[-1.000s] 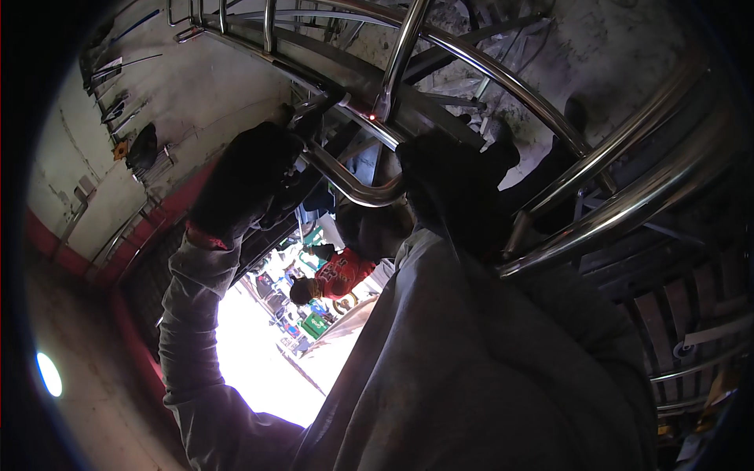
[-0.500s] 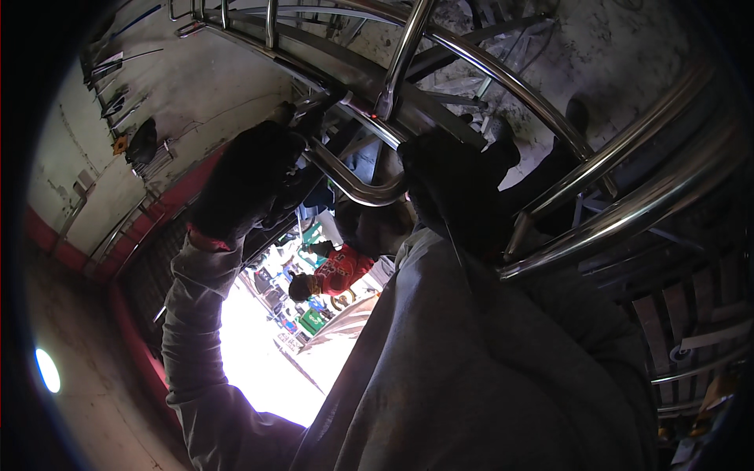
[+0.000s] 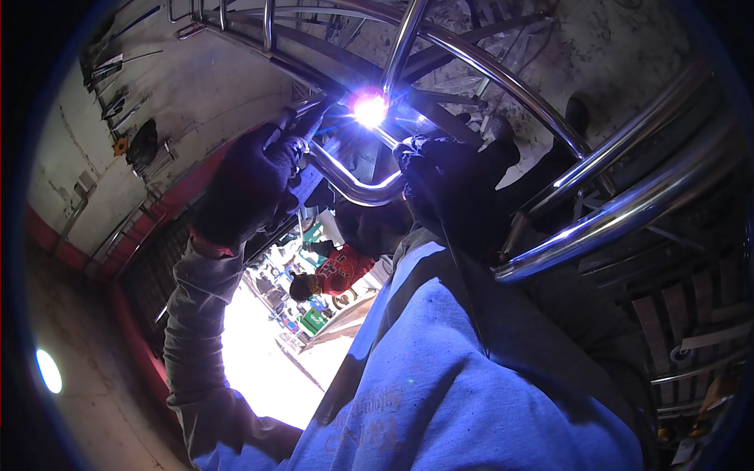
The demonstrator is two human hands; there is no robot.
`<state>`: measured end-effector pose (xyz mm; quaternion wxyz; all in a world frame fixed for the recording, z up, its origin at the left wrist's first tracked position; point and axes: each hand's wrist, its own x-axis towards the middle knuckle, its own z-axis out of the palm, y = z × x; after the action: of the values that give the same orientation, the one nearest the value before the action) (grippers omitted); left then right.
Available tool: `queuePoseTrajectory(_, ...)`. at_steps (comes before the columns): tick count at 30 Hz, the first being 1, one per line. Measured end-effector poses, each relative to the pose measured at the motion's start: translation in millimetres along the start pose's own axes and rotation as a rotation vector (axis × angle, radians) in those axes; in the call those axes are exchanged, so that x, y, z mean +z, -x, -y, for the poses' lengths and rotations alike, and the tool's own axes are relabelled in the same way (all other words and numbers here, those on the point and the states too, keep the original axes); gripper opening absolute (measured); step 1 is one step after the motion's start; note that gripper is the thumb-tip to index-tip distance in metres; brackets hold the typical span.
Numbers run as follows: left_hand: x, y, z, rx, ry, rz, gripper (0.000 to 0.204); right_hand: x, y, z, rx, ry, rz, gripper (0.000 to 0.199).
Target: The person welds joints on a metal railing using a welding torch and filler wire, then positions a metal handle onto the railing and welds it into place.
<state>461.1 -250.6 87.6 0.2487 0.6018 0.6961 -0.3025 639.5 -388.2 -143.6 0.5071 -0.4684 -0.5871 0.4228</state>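
Observation:
In a dark glove, my left hand [image 3: 255,177] is closed around a welding torch [image 3: 316,118], its tip by a bright arc [image 3: 369,110]. The arc burns where an upright shiny steel tube [image 3: 400,51] meets a lower tube, and its glare hides the joint. My gloved right hand [image 3: 440,177] is closed just right of the arc, against the lower tubing. A thin dark rod [image 3: 463,290] runs down from it across my shirt; its far end by the arc cannot be made out. A bent shiny tube [image 3: 357,188] curves between my hands.
Large curved steel tubes [image 3: 620,224] extend to the right. Tools hang on the pale wall [image 3: 212,78] at left. Below my left hand is a bright opening, where a person in a red top [image 3: 343,271] is seen. Slatted pieces [image 3: 683,322] lie at lower right.
A bright arc has appeared at the tube joint, where only a small red glow showed before. Blue-violet light now covers my shirt and the tubes. Both hands stay nearly in place.

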Motion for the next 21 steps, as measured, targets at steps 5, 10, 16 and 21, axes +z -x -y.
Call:
queuePoseTrajectory(5,-16.6,5.7,25.7,0.700,-0.673,-0.042,0.047,-0.6,1.1,2.4,-0.007,-0.008,-0.004,0.045)
queuePoseTrajectory(10,-20.6,3.6,21.7,0.746,-0.610,-0.029,0.051,0.4,3.6,0.5,-0.007,-0.005,-0.003,0.045)
queuePoseTrajectory(16,-18.3,3.0,21.2,0.728,-0.587,-0.041,0.047,1.5,4.9,-0.8,-0.009,0.001,0.003,0.045)
queuePoseTrajectory(21,-21.5,9.6,19.4,0.673,-0.554,-0.038,0.045,1.8,1.5,1.9,-0.017,-0.012,-0.001,0.045)
